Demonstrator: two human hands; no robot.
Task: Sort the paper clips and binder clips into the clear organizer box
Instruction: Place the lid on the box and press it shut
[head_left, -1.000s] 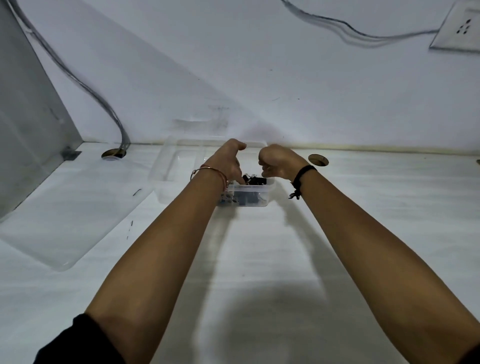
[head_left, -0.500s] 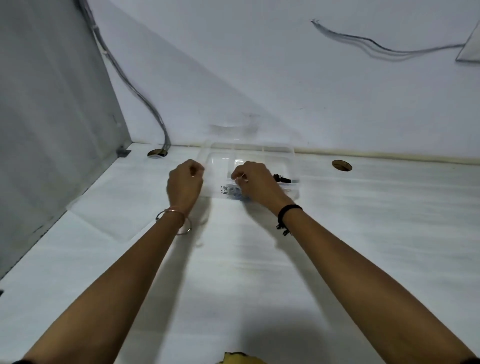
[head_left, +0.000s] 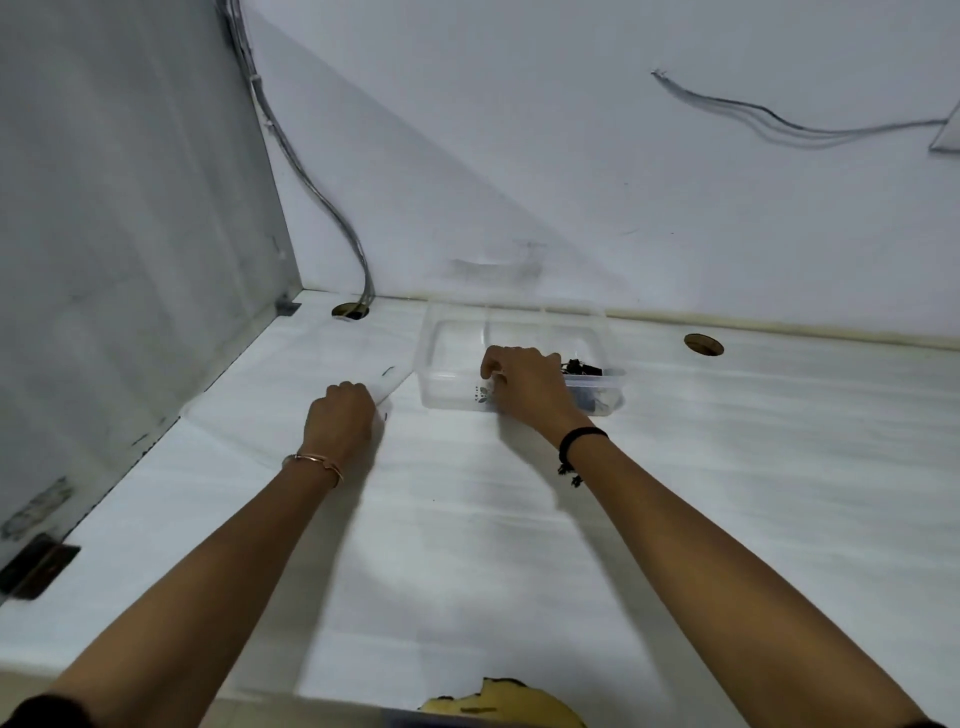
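Note:
The clear organizer box (head_left: 451, 358) stands on the white table near the back wall. Black binder clips (head_left: 579, 367) lie in its right compartment; the left compartments look bare. My right hand (head_left: 524, 387) rests on the box's front wall with its fingers curled over the rim, and it hides part of the box's inside. My left hand (head_left: 340, 415) is left of the box, its fingers closed over the near right corner of the clear lid (head_left: 280, 384), which lies flat on the table. No paper clips can be made out.
A grey panel (head_left: 130, 234) walls off the table's left side. Cables (head_left: 317, 182) run down into a hole (head_left: 350, 310) at the back left, and a second hole (head_left: 703, 344) sits right of the box. A yellow object (head_left: 498, 706) shows at the table's near edge.
My left hand has moved left, away from the box and onto the lid's corner. My right hand has shifted onto the box's front rim. The view has swung left.

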